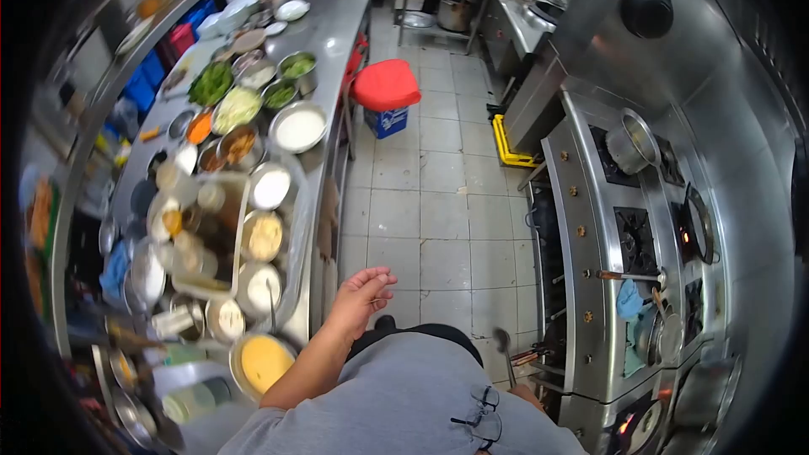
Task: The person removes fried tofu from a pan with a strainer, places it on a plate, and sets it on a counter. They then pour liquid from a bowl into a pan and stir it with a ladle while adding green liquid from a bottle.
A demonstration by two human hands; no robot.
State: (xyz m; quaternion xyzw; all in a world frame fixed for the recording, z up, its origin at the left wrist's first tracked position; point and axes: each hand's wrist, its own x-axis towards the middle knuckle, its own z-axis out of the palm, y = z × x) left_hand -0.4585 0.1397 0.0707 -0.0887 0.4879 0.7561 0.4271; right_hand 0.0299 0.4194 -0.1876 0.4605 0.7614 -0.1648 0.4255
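My left hand is held over the tiled floor beside the prep counter, thumb and fingers drawn together. Whether anything small is pinched in it cannot be made out. Low at my right side, my right hand is mostly hidden by my shirt and closed on the handle of a long metal spoon, bowl end forward. Nearest my left arm, on the counter, are a bowl of yellow liquid and a tub of white contents with a spoon standing in it.
The steel counter on the left carries bowls of chopped vegetables, sauces and powders. On the right stands a stove with a pot, a wok and flames. A red-topped stool and yellow crate edge the aisle.
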